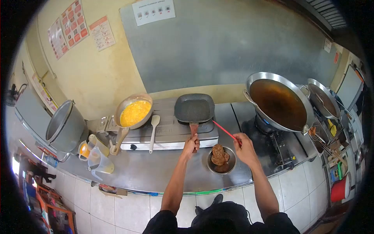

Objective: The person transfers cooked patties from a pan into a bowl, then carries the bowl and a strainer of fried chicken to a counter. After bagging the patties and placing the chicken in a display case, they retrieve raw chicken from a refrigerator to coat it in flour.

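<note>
My left hand (191, 144) is closed around the brown handle of a dark square grill pan (194, 108), which sits on the stove (167, 136). Between the thumb and fingers of my right hand (244, 147) is a thin red stick-like utensil (226, 131); its far end points toward the pan's right side. I cannot make out what kind of utensil it is. Below and between my hands stands a metal bowl (210, 165) holding browned meat patties (219, 156). A white spatula (154, 130) lies on the stove, left of the pan.
A frying pan with yellow egg (135, 112) is at the stove's left. On the right, a large wok of brown liquid (277, 102) sits over a burner. Plastic jugs (102, 162) and a tall metal pot (68, 124) stand at left. Utensils (335, 156) fill the far right.
</note>
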{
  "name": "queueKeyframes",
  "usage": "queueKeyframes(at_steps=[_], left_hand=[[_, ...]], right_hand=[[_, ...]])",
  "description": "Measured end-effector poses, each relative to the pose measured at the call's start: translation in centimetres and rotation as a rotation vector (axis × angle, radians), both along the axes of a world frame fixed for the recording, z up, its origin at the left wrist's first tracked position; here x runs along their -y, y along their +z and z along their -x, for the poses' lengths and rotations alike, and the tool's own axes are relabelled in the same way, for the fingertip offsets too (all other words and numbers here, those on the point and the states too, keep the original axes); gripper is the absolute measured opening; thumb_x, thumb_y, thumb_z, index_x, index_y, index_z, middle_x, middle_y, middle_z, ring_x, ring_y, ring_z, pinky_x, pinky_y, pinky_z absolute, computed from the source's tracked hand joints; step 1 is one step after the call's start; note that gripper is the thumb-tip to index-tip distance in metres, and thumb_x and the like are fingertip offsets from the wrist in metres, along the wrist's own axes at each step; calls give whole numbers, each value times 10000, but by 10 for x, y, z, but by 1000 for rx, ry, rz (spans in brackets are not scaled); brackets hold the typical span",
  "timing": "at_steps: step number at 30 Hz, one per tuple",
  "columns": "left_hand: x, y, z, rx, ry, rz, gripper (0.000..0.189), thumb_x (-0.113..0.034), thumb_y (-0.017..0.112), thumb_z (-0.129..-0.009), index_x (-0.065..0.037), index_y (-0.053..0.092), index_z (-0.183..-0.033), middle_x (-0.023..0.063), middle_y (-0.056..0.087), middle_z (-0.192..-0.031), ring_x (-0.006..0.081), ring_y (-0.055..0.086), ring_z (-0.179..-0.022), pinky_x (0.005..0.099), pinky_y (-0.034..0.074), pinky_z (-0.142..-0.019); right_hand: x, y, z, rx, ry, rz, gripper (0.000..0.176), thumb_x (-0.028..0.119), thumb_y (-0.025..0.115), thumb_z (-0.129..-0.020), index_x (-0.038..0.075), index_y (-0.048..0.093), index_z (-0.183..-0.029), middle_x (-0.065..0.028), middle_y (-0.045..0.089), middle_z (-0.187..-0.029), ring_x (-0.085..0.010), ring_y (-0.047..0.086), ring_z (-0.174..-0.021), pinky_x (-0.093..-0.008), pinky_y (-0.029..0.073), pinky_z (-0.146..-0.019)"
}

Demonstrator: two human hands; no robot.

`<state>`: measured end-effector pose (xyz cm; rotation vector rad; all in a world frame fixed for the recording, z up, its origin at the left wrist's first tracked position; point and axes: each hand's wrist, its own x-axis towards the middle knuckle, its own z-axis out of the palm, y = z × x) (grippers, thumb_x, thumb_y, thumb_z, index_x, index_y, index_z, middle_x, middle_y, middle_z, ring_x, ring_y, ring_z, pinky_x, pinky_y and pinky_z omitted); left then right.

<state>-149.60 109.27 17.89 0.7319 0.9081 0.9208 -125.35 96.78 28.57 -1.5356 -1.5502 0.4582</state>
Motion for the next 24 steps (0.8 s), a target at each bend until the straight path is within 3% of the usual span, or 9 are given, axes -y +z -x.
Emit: queueKeyframes(at_steps=[4,7,11,13,14,17,18,20,24], left_hand=[[-13,-21,-7,11,19,-30,360,-442,563,-994,-85,536,-949,-43,459,-664,61,434,-540,226,358,-468],[-6,-7,-9,-179,28,-11,528,-551,495,-992,-31,567,-1048,9,562,-697,98,531,-586,240,443,-512],[-5,-10,22,-441,62,-138,672,-629,395,-990,13,587,-1049,100,662,-777,150,620,-646,275,513,-565],[-5,-34,47,-596,215,-210,685,-630,359,-997,10,604,-976,126,667,-771,155,635,-634,293,507,-540],[-2,-48,58,-688,303,-236,660,-601,430,-984,28,630,-1003,153,673,-750,220,661,-646,355,516,-561],[-7,-157,76,-1008,118,-880,587,-553,544,-935,19,644,-1021,182,690,-786,335,677,-695,429,513,-599],[8,-108,51,-1067,12,-529,519,-497,616,-878,4,652,-1010,197,699,-839,434,661,-776,487,498,-636],[-4,-121,29,-1213,18,-614,452,-466,628,-860,-28,674,-959,201,703,-854,427,672,-803,502,519,-664],[-17,-91,7,-1385,-13,-690,351,-412,638,-844,-65,674,-890,204,700,-838,397,691,-802,516,545,-686]], right_hand=[[-21,-38,-7,62,-49,57,278,4,528,-909,-8,540,-1186,-249,595,-1115,-411,597,-1054,-453,476,-911],[-15,-66,10,65,-8,70,314,-33,509,-894,0,500,-1206,-253,587,-1088,-409,596,-1011,-453,475,-890],[20,-86,47,71,242,135,347,-26,488,-894,17,443,-1235,-273,495,-1175,-463,516,-1127,-501,450,-924],[41,-106,61,27,295,173,363,-27,489,-890,21,429,-1245,-273,465,-1177,-481,527,-1084,-519,457,-905],[48,-113,64,7,317,187,371,-28,490,-889,23,423,-1249,-274,449,-1178,-490,532,-1062,-528,460,-896],[73,-101,70,-56,327,328,312,-14,497,-920,10,440,-1226,-265,463,-1173,-484,544,-1039,-525,451,-898],[78,-95,70,9,354,470,327,5,496,-923,17,429,-1243,-262,469,-1135,-479,557,-1021,-530,469,-875],[88,-110,74,105,424,402,348,-2,497,-899,-8,432,-1240,-283,445,-1162,-490,571,-992,-535,490,-877],[106,-169,95,346,498,393,372,8,489,-877,-49,454,-1243,-283,426,-1175,-481,567,-1010,-505,509,-888]])
